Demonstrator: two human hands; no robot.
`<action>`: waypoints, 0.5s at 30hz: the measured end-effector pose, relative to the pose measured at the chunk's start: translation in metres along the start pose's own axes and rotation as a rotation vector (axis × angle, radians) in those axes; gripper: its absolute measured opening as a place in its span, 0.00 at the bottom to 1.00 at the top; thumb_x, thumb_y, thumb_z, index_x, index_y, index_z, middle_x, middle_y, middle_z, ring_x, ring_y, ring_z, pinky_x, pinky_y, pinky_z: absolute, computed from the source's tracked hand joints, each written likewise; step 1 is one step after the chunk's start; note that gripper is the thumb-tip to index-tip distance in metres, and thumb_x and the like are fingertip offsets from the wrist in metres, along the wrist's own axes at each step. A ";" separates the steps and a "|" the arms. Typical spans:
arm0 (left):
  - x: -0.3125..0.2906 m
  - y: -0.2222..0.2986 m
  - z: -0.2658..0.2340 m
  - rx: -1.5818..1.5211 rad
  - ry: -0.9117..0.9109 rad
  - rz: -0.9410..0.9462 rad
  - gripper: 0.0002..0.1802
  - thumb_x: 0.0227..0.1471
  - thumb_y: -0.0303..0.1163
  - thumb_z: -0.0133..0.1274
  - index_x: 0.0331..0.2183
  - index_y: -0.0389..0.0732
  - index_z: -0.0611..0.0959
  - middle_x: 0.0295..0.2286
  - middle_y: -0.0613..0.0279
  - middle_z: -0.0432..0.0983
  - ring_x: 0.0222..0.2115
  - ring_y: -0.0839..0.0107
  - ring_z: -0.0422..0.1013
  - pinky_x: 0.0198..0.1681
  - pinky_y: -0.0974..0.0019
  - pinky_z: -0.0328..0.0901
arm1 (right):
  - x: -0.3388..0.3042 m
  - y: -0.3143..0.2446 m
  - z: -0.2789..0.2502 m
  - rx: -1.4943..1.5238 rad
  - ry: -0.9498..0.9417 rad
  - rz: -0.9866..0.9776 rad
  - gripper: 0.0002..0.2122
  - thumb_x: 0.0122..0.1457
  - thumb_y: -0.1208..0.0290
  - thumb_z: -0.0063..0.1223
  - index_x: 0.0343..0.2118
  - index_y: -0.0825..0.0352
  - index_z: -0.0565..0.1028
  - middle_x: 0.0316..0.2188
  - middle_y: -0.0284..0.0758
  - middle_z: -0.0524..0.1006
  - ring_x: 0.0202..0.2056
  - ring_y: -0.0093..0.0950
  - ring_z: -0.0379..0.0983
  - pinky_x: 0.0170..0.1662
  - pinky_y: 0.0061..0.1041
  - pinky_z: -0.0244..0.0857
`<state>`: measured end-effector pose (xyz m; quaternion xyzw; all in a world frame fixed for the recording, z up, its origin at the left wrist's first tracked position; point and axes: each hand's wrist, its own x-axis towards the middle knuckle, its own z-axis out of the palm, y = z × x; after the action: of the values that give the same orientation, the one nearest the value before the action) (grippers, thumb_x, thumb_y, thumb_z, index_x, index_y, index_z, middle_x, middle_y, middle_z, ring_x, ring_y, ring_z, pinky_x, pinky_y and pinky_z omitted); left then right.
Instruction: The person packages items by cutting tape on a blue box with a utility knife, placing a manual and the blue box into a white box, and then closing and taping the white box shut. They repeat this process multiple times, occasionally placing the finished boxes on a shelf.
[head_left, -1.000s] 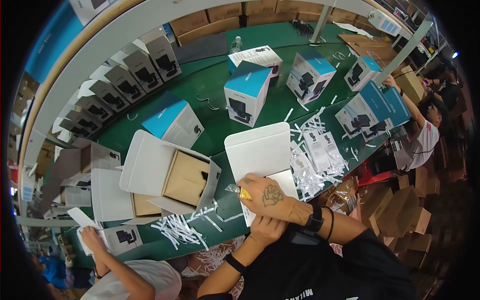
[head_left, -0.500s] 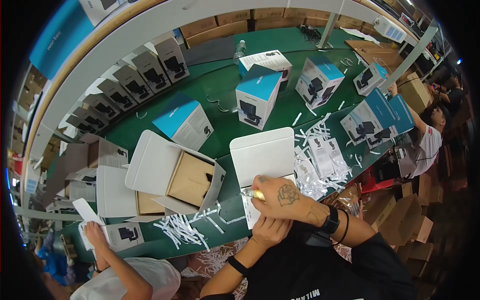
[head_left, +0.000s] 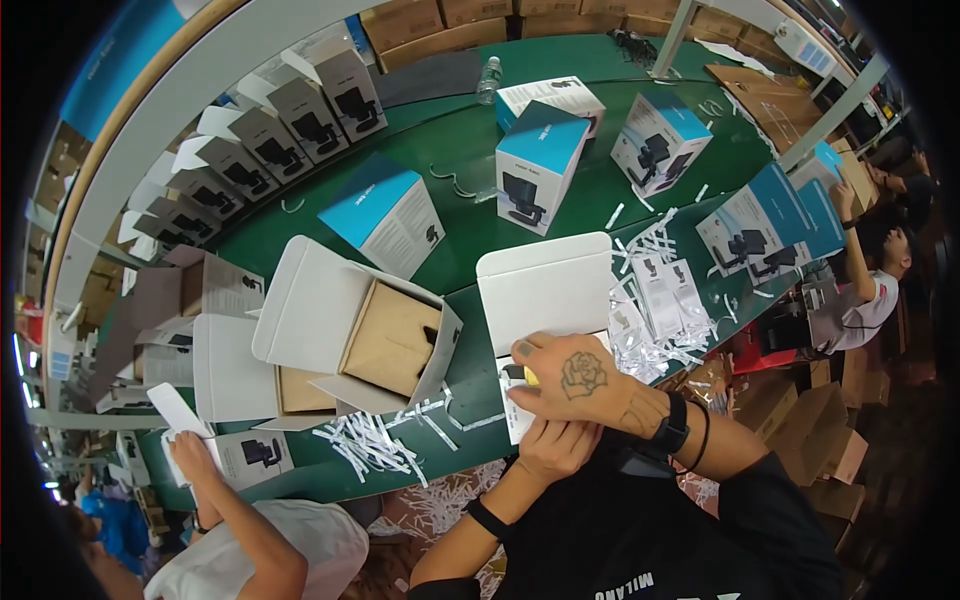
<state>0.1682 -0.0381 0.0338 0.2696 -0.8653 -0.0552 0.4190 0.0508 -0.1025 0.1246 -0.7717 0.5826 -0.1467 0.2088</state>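
In front of me stands a white carton (head_left: 545, 285) with its lid flap raised on the far side. My right hand (head_left: 575, 378), with a rose tattoo on its back, is closed over the carton's opening. Its fingers pinch a small yellow item (head_left: 531, 376), mostly hidden, so its kind does not show. Below the right wrist, my left hand (head_left: 556, 450) is curled round the carton's near edge. Right of the carton lie flat white packets (head_left: 655, 300) among white paper strips.
Open cartons with brown inserts (head_left: 390, 340) stand to the left, beside a heap of paper strips (head_left: 372, 450). Blue-topped product boxes (head_left: 540, 165) stand farther back, near a plastic bottle (head_left: 489, 80). A co-worker's hand (head_left: 192, 458) holds a box at lower left; another person works at right.
The whole view has shifted slightly, with things lower right or higher now. My right hand stays over the carton; the yellow item is more covered. The co-worker at right has moved an arm.
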 end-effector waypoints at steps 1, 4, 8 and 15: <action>0.001 0.001 -0.001 -0.007 -0.001 0.003 0.10 0.47 0.31 0.65 0.33 0.37 0.88 0.33 0.61 0.83 0.38 0.61 0.79 0.47 0.60 0.72 | 0.001 -0.001 0.003 -0.002 0.002 0.007 0.12 0.55 0.63 0.57 0.35 0.66 0.76 0.31 0.41 0.80 0.30 0.44 0.79 0.34 0.38 0.74; 0.006 0.000 -0.003 -0.017 -0.022 0.013 0.11 0.43 0.30 0.66 0.32 0.38 0.88 0.32 0.59 0.83 0.36 0.61 0.80 0.45 0.60 0.73 | 0.007 0.007 0.019 -0.050 0.045 -0.064 0.11 0.57 0.62 0.57 0.34 0.66 0.77 0.30 0.40 0.80 0.29 0.43 0.79 0.32 0.38 0.74; -0.003 -0.004 -0.004 0.001 -0.020 -0.007 0.11 0.44 0.30 0.66 0.33 0.38 0.88 0.35 0.60 0.84 0.38 0.62 0.79 0.46 0.58 0.72 | 0.010 0.012 0.018 0.113 0.026 -0.205 0.11 0.60 0.62 0.56 0.35 0.66 0.77 0.27 0.39 0.78 0.26 0.40 0.78 0.31 0.35 0.73; 0.000 0.002 -0.010 0.049 -0.041 -0.022 0.12 0.45 0.30 0.65 0.35 0.39 0.88 0.42 0.62 0.83 0.43 0.64 0.79 0.50 0.54 0.70 | -0.088 0.189 -0.072 0.258 0.296 0.450 0.28 0.70 0.50 0.33 0.27 0.71 0.75 0.24 0.42 0.78 0.26 0.36 0.77 0.27 0.32 0.68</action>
<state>0.1750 -0.0345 0.0411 0.2882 -0.8718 -0.0444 0.3937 -0.1657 -0.0733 0.0953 -0.5603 0.7397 -0.2806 0.2453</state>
